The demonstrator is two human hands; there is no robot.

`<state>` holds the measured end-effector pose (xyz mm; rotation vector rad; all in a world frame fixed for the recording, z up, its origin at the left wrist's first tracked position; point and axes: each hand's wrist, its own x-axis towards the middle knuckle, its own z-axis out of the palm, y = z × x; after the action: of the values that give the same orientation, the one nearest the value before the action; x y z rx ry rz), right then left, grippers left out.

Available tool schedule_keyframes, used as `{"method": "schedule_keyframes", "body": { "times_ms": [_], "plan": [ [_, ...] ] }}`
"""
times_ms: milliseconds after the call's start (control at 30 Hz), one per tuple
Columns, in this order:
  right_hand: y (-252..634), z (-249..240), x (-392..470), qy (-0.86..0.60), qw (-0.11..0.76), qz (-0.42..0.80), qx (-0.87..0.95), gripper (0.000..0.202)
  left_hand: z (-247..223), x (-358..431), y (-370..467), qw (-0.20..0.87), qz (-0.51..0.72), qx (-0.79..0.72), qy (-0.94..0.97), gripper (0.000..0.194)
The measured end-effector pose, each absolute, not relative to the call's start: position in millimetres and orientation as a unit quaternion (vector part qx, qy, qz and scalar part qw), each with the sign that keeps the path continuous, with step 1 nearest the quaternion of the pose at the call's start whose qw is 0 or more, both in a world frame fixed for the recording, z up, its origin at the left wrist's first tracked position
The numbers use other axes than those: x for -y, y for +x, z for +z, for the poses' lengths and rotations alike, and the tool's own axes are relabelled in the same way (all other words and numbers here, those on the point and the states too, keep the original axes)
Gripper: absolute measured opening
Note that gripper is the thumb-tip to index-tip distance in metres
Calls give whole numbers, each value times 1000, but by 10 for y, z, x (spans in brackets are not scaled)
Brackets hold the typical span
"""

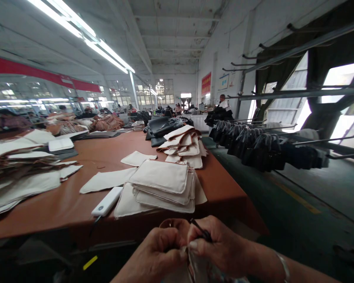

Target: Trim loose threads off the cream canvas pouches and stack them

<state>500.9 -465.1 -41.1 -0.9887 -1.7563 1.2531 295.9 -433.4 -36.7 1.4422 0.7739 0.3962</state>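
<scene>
Close together at the bottom centre, in front of the table's edge, are both of my hands. My left hand (157,253) pinches the edge of a pale fabric piece with brown parts (198,267). From the right, my right hand (221,245) grips the same piece, and a thin dark tool (203,231) sticks out between its fingers. The tool's tip is too small to make out. Just beyond my hands, a stack of cream fabric pieces (162,177) lies on the brown table (100,153).
A white power bank (107,201) with a cable lies near the table's front edge. More cream pieces (32,181) are piled at left. Black items (253,147) hang from a metal rack at right. A person (223,102) is in the background.
</scene>
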Motion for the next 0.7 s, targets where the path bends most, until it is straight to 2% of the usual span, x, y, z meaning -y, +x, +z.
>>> {"method": "schedule_keyframes", "body": {
  "times_ms": [133, 267, 433, 600, 700],
  "plan": [
    [4939, -585, 4681, -390, 362, 705, 469, 12, -449, 4441, 3007, 698, 215, -347, 589, 28],
    [4896, -678, 4703, -371, 380, 751, 394, 19, -490, 4533, 3035, 722, 261, -351, 536, 32],
    [5006, -543, 4688, -399, 375, 626, 556, 26, -455, 4529, 3039, 703, 248, -368, 556, 32],
    [5129, -333, 4711, -372, 386, 520, 665, 9, -431, 4499, 3021, 698, 255, -371, 557, 31],
    [5155, -300, 4734, -361, 382, 378, 762, 3, -484, 4474, 3010, 694, 250, -387, 553, 34]
  ]
}}
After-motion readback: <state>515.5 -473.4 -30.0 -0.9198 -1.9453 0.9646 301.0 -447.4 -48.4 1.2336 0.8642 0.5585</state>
